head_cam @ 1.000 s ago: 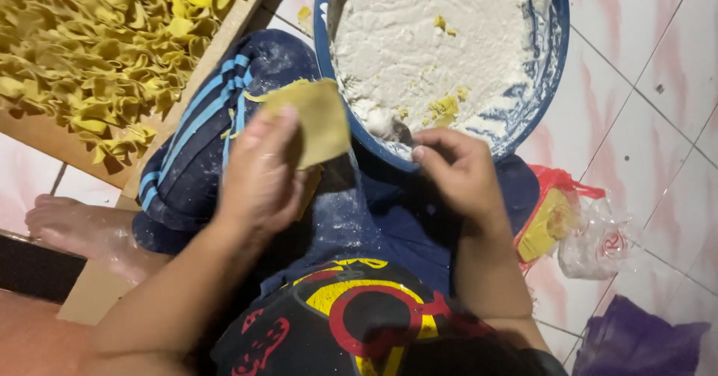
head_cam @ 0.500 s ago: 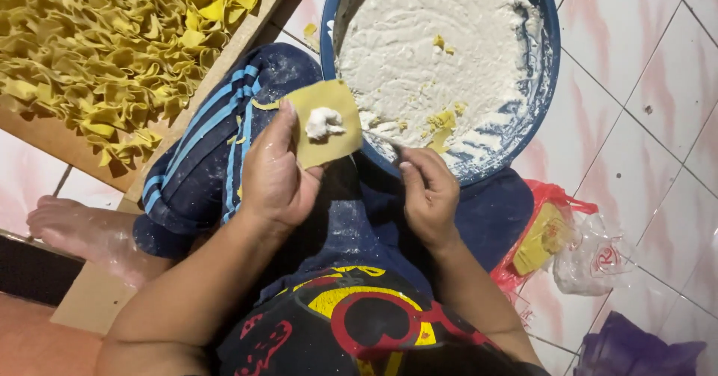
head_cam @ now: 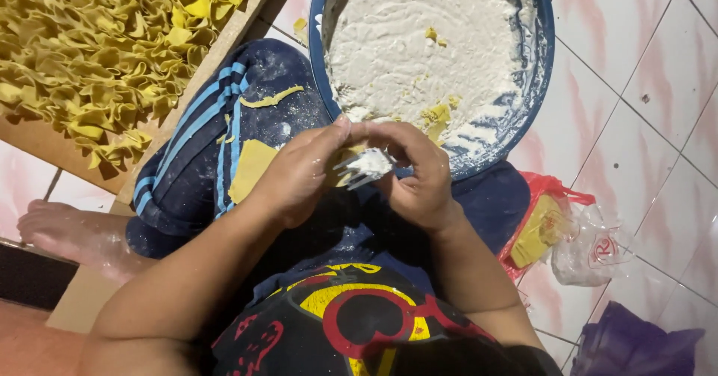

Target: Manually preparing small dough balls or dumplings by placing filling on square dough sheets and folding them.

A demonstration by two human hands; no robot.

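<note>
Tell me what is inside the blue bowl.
The blue bowl holds white paste-like filling with a few yellow dough scraps. Its bottom is covered by filling; the hands hide its near rim.

Pale pink-veined tiled floor [head_cam: 658, 69], blue bowl [head_cam: 542, 62], wooden board [head_cam: 224, 43], plastic bags [head_cam: 576, 241] lying on it

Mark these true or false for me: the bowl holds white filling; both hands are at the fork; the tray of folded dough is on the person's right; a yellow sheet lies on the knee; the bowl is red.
1. The bowl holds white filling. True.
2. Both the left hand and right hand are at the fork. True.
3. The tray of folded dough is on the right. False: on the left.
4. A yellow sheet lies on the knee. True.
5. The bowl is red. False: blue.
</note>
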